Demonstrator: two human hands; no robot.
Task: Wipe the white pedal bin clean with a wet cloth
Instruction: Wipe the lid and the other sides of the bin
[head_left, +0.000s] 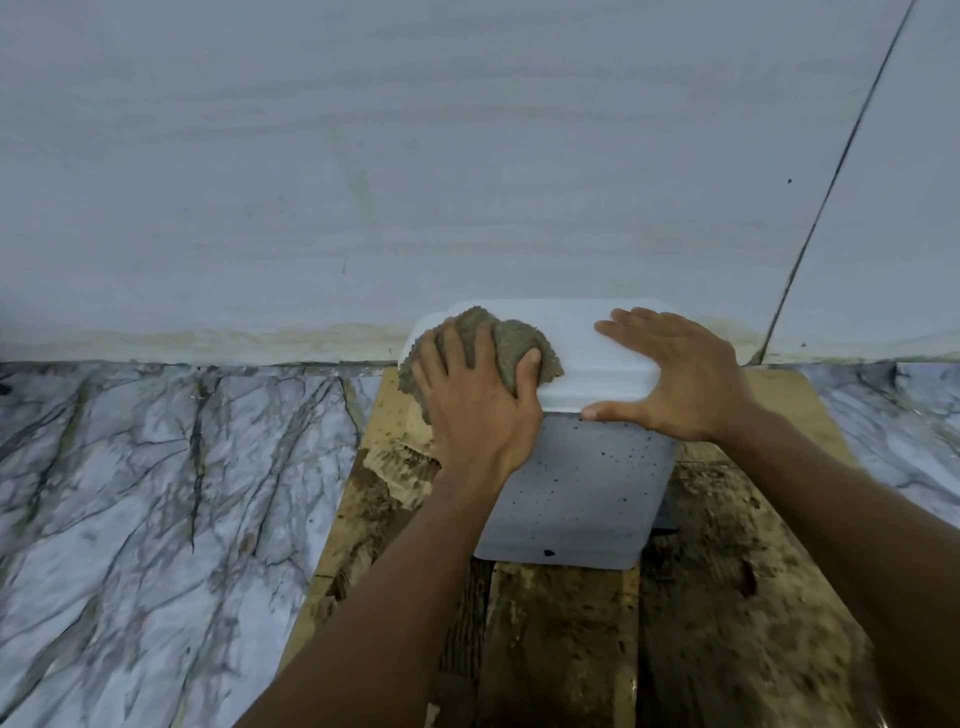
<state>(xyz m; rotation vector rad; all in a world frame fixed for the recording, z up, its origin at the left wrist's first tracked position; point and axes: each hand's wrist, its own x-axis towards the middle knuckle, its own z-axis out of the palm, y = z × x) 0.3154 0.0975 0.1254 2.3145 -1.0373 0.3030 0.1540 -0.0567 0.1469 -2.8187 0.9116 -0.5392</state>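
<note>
Cloth (498, 338) under left grip (475, 410), on bin lid (571, 332)

**Wall, marble floor and soiled cardboard**

A pale grey wall (363, 156) fills the upper half of the view, with a dark seam (831, 182) running diagonally at the right and a yellowish stain along its base. Below it lies a marble floor (145, 493) veined in grey. A sheet of brown cardboard (571, 623), torn at its left edge and heavily smeared with dark dirt, covers the floor's middle.
</note>
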